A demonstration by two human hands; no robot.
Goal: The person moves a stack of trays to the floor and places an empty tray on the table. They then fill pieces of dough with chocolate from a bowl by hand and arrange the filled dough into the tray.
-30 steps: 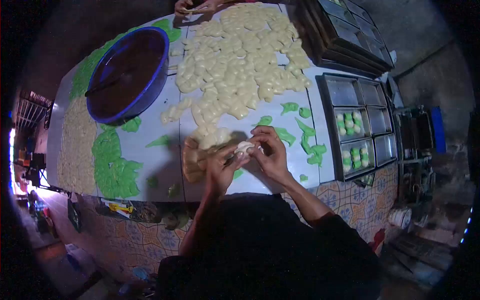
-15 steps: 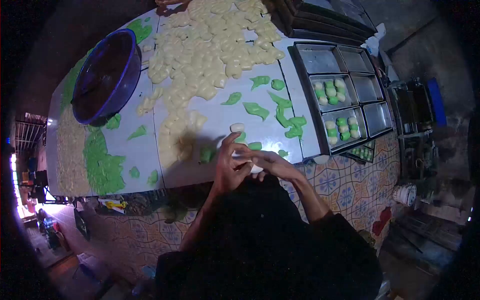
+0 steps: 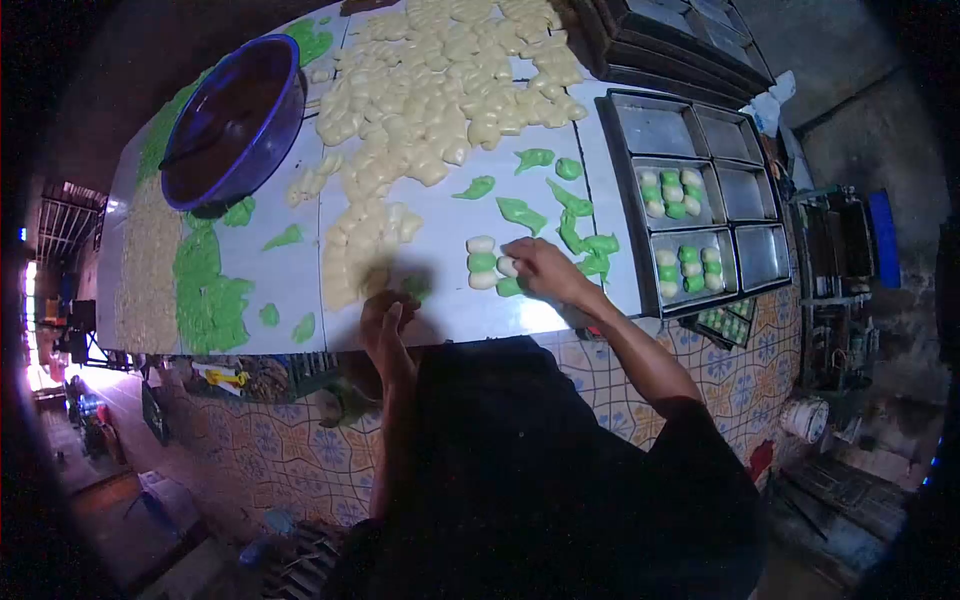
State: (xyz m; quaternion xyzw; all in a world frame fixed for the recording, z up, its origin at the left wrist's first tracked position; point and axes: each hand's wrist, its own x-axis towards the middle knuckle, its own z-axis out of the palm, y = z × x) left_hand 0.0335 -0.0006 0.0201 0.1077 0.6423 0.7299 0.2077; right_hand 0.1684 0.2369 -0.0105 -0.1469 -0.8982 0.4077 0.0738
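Hands now apart, right hand (image 3: 538, 270) grip pinching dough ball (image 3: 509, 266), left hand (image 3: 386, 322) released, tray (image 3: 738, 268) holding green-white balls (image 3: 690, 268)

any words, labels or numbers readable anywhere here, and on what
None can be read: the table, the blue bowl, the metal trays and the dough pieces by the right hand carry no lettering. The left hand holds nothing printed.
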